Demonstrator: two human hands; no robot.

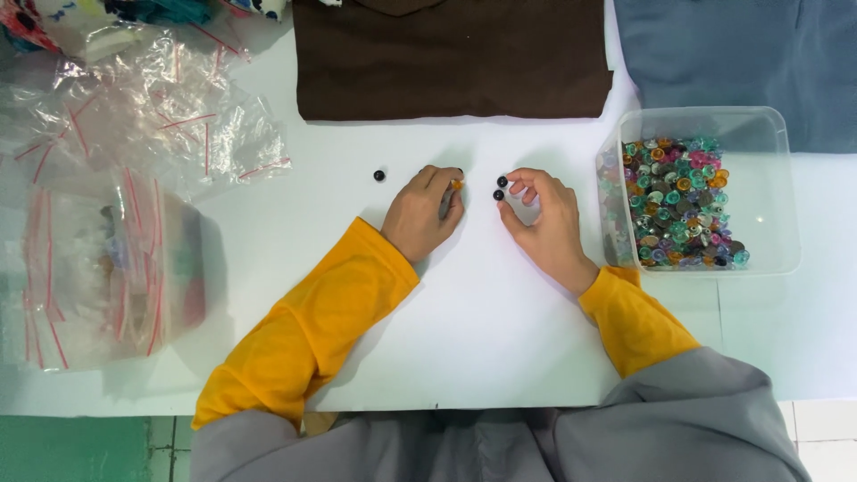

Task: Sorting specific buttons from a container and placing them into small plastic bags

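Note:
On the white table (482,312), my left hand (424,212) rests curled, its fingertips pinching a small orange bead (456,184). My right hand (543,219) sits a little to the right, thumb and fingers touching two small black beads (500,187) that lie on the table. A third black bead (379,176) lies alone to the left of my left hand. Both arms wear yellow sleeves.
A clear plastic box (768,178) with several coloured beads stands right of my right hand. Clear zip bags with red seals (116,223) pile up at the left. A folded brown cloth (451,58) and a blue-grey cloth (741,62) lie at the back.

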